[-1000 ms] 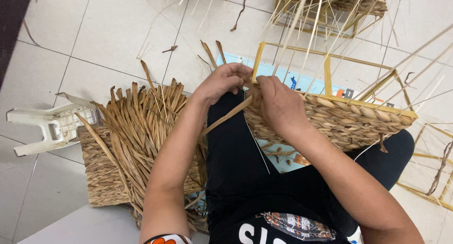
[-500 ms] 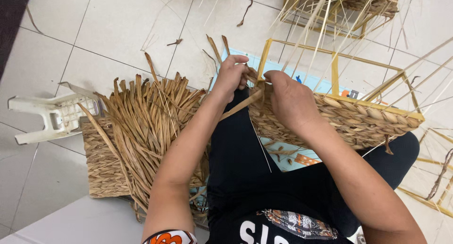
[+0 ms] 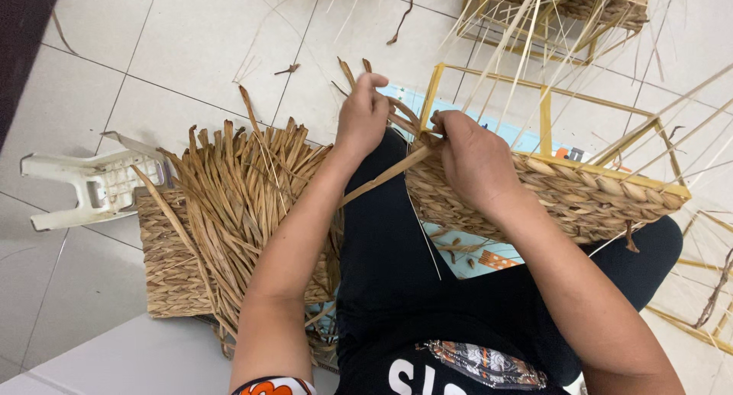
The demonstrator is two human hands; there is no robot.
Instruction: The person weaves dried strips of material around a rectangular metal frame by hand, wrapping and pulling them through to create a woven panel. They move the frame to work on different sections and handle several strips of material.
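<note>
A half-woven straw basket [image 3: 580,196] on a yellow wooden frame [image 3: 546,120] rests across my lap. My left hand [image 3: 363,116] pinches a twisted straw strand [image 3: 401,112] at the basket's left end. My right hand [image 3: 473,158] presses on the woven wall beside it and grips the same strand. A loose flat strip [image 3: 382,177] hangs down between my forearms.
A pile of dried straw strands [image 3: 244,189] lies on a finished woven piece [image 3: 172,265] to my left. A white plastic stool [image 3: 84,185] lies tipped over on the tiled floor. Another framed basket [image 3: 565,13] with upright strips stands at the back right.
Both hands have shifted slightly up and left along the basket's end, and the left hand has pulled the strand higher. The view has tilted a little.
</note>
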